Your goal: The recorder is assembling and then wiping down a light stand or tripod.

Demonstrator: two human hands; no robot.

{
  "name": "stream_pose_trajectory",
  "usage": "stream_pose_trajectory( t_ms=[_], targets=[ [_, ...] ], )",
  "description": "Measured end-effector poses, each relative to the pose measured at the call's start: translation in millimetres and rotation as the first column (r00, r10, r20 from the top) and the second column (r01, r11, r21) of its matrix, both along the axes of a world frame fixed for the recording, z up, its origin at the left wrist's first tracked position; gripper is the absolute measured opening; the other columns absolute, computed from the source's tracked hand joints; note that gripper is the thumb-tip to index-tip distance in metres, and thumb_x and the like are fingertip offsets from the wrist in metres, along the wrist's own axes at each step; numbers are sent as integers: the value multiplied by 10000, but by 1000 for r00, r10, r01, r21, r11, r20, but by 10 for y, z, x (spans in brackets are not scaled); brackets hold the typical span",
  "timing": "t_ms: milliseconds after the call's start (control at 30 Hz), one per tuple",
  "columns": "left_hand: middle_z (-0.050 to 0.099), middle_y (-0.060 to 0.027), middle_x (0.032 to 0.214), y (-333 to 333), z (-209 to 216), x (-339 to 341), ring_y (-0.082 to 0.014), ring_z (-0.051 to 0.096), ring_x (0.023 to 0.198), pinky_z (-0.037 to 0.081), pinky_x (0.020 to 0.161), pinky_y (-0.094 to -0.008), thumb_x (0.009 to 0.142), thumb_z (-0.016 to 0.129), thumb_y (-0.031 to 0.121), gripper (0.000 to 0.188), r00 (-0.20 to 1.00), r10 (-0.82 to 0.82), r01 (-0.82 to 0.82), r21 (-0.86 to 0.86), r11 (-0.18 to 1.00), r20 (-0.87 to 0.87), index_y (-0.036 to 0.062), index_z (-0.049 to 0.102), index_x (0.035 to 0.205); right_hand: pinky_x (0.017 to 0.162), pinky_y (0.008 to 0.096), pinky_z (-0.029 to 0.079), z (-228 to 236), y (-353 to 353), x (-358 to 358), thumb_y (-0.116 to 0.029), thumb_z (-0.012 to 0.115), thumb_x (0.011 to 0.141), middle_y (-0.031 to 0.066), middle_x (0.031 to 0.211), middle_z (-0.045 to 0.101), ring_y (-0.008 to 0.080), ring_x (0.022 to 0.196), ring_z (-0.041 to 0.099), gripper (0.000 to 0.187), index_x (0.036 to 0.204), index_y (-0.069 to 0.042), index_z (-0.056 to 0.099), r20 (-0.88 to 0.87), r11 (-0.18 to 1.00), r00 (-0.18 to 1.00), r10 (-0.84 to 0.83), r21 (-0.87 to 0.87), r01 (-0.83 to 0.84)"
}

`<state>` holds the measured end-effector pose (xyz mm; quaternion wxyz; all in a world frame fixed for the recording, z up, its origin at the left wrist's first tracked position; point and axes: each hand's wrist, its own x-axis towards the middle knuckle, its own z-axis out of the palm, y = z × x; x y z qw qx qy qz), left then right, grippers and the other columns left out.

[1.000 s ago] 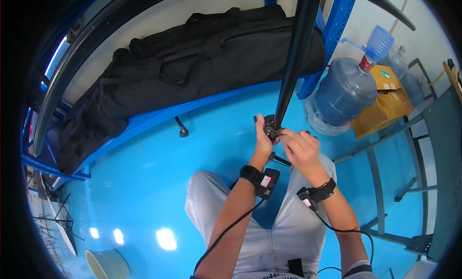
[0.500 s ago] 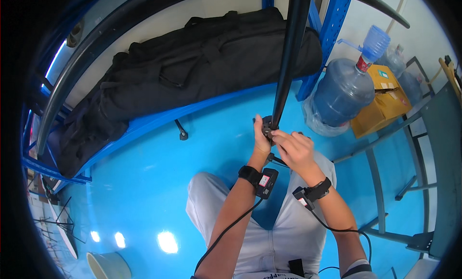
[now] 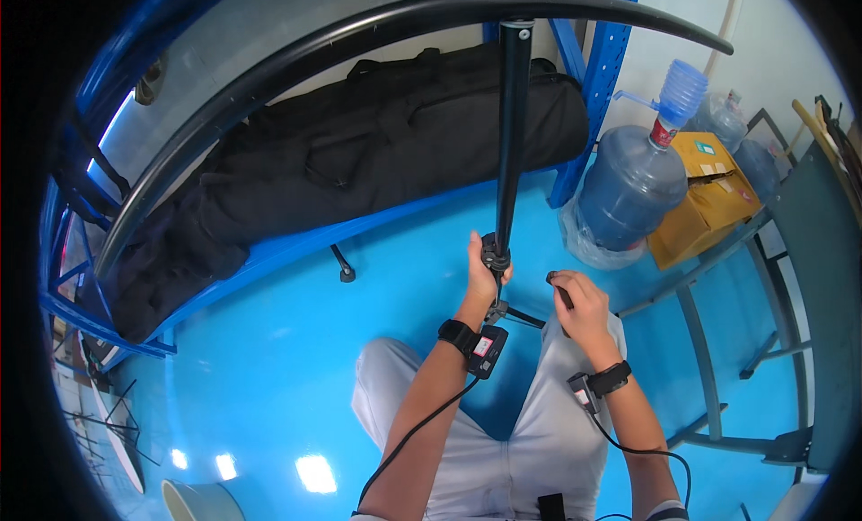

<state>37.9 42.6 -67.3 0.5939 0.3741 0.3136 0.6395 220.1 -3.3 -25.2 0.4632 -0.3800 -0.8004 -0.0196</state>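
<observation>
At the lower left edge of the frame, off-white round plastic bin (image 3: 211, 501), cut by the bottom border. Left side to upper centre: blue metal shelf rack (image 3: 323, 225), front rail slanting up to the right, long black fabric bag (image 3: 386, 153) lying on it. Long curved black tube (image 3: 296, 60) arcs from left edge, over the bag, to upper right. Glossy blue floor (image 3: 269, 377) spreads between rack rail, bin and the left knee of the light grey trousers (image 3: 449, 472); room there for the left elbow to swing out.

Centre: left hand (image 3: 479, 274) wrapped round black clamp collar (image 3: 494, 251) low on straight black metal pole (image 3: 514, 117); thumb up along the collar's left side, other fingers curled behind, tips showing at right. Pole runs near-upright from collar to top centre, meeting the curved tube there. Below the collar, black stand leg (image 3: 523, 317) angles right toward the knee.

Right of centre: right hand (image 3: 586, 310) well apart from pole, thumb and fingers pinching small black part (image 3: 563, 295). Blue floor shows in the gap between hands.

Further right: clear blue plastic water bottle (image 3: 631, 184), brown cardboard box (image 3: 705, 216) just beside it. Right edge: dark grey-green panel with metal legs (image 3: 822, 278), bounding the right arm's side, forearm well short of it.
</observation>
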Motion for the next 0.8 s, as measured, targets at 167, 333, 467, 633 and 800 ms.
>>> stream_pose_trajectory(
  t_ms=[167, 333, 467, 633, 800],
  targets=[
    [453, -35, 471, 39, 126, -48, -133, 432, 434, 351, 433, -258, 895, 122, 688, 742, 998, -8, 7, -24, 1000, -55, 90, 484, 648, 551, 299, 499, 66, 32, 141, 1, 659, 697, 15, 886, 651, 184, 729, 633, 162, 830, -71, 601, 66, 999, 997, 31, 38, -33],
    [473, -32, 520, 19, 122, -332, -138, 445, 474, 380, 485, -269, 884, 86, 707, 780, 991, -4, 4, 3, 1000, -137, 80, 499, 671, 519, 295, 482, 148, 30, 190, -25, 657, 708, -6, 905, 641, 156, 723, 626, 150, 830, -86, 593, 146, 997, 988, 53, 53, -62],
    [494, -35, 552, 75, 135, -662, -143, 483, 511, 410, 521, -273, 885, 75, 705, 773, 978, 99, -100, 3, 995, -183, 82, 504, 724, 522, 292, 486, 139, 21, 189, -30, 656, 711, -4, 895, 635, 151, 725, 625, 147, 831, -85, 591, 186, 996, 980, 65, 48, -75],
    [532, -50, 607, 115, 188, -1043, -161, 510, 565, 432, 572, -291, 891, 90, 697, 802, 934, 290, -292, 18, 956, -208, 50, 550, 781, 539, 302, 500, 112, 34, 118, -32, 644, 716, 0, 883, 624, 163, 714, 619, 146, 837, -90, 586, 222, 991, 969, 113, 41, -125],
    [548, -51, 685, 199, 235, -1259, -158, 517, 637, 441, 630, -296, 905, 114, 678, 772, 901, 411, -411, 26, 911, -139, 49, 553, 817, 551, 311, 504, 85, 66, 91, -44, 636, 722, -1, 864, 616, 165, 712, 619, 143, 844, -98, 584, 175, 988, 976, 130, 57, -142]
  ],
)
